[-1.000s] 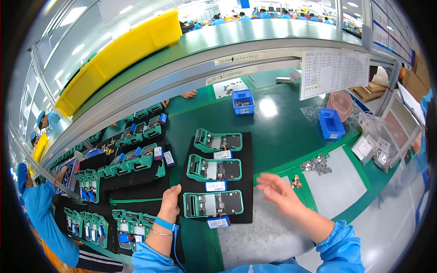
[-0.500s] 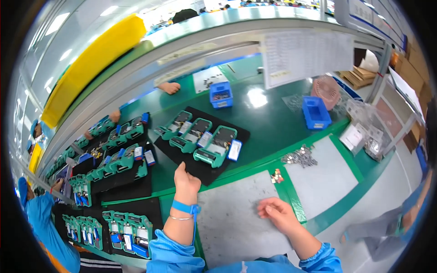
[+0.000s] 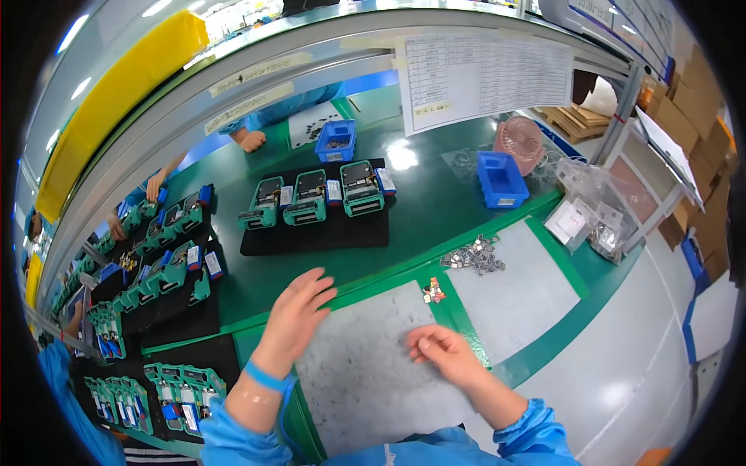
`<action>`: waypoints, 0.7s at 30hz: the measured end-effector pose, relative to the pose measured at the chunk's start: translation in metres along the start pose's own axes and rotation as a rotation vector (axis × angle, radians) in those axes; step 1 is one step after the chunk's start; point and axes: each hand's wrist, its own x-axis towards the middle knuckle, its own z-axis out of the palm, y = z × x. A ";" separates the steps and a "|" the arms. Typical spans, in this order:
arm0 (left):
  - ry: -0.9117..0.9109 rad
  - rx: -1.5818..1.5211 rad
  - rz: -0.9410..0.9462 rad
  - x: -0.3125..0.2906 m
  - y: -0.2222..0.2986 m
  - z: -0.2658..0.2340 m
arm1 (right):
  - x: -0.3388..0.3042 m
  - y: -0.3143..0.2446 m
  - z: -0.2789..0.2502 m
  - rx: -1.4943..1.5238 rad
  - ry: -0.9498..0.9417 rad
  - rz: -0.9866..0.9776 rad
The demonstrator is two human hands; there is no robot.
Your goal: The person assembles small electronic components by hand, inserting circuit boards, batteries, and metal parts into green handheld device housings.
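My left hand [image 3: 298, 317] is open above the left edge of the grey work mat [image 3: 353, 388], its fingers stretched and slightly spread, with nothing in it. A blue wrist strap [image 3: 266, 376] circles that wrist, its cord hanging down. Just beyond lies a black foam pad [image 3: 315, 239] bearing a row of three green-framed device housings [image 3: 308, 197], each with a blue-and-white part at its side. Over the grey mat's right part hovers my right hand [image 3: 447, 351], fingers loosely curled and nothing visible in them. Near it are small copper-coloured pieces [image 3: 434, 290] and a pile of small metal parts [image 3: 475, 255].
Blue bins [image 3: 501, 180] and a pink fan [image 3: 520, 145] stand farther back, with bagged parts [image 3: 579, 213] at right. More green housings [image 3: 183, 392] fill black pads on the left. Across the bench rests another person's hand [image 3: 250, 140]. A metal rail with a paper sheet [image 3: 482, 78] crosses above.
The black pad with the three housings has turned from slanted to nearly straight. My left hand has come off its near edge and opened. My right hand's fingers have curled more. The view has shifted.
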 end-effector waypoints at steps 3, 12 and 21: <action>0.154 0.094 0.175 -0.069 0.008 -0.033 | 0.020 -0.014 -0.033 -0.467 0.233 -0.211; 1.110 0.437 0.587 -0.238 -0.013 -0.240 | 0.094 -0.043 -0.063 -1.240 0.516 -0.504; 1.368 0.913 0.186 -0.294 -0.075 -0.392 | 0.109 -0.018 -0.118 -1.361 0.463 -0.579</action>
